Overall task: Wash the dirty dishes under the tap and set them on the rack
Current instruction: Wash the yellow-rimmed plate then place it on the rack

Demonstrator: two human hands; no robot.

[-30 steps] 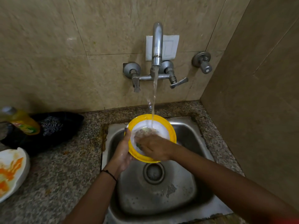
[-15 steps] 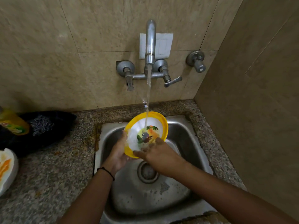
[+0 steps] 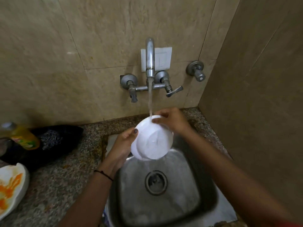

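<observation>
- My left hand (image 3: 122,143) grips the round white-bottomed plastic bowl (image 3: 152,142) at its left rim; my right hand (image 3: 171,122) pinches the far rim.
- Bowl mid-frame, underside up, beneath the chrome tap (image 3: 150,58) stream, above the steel sink (image 3: 206,185).
- I should rotate it tilted, grip firm.

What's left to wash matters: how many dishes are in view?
2. One white bowl, underside showing, held by the left hand and right hand under the tap; one orange-stained plate on the counter at far left. Others may be out of frame.
</observation>
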